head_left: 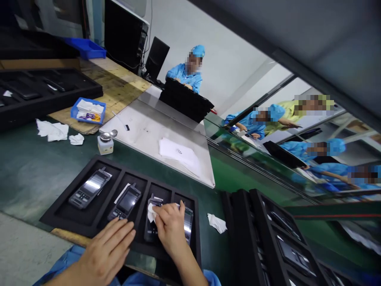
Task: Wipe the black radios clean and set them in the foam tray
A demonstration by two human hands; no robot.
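A black foam tray [102,231] lies before me, with several handheld radios in its compartments, each with a screen, keys and a stubby antenna. My right hand [171,222] pinches a white wipe [151,213] against the third radio [149,232] and partly covers it. Past that hand, the rightmost radio [188,225] shows in part. My left hand [108,248] rests with fingers stretched out at the tray's near edge, by the lower end of the second radio [127,201]. The leftmost radio [91,188] lies uncovered, its screen reflecting light.
A white bottle with a metal lid [105,143] stands behind the tray. Crumpled wipes [52,130] and a small blue bin [88,111] are at left. Stacked foam trays [276,234] stand at right. Papers [180,155] lie on a white board. Co-workers [186,75] sit beyond.
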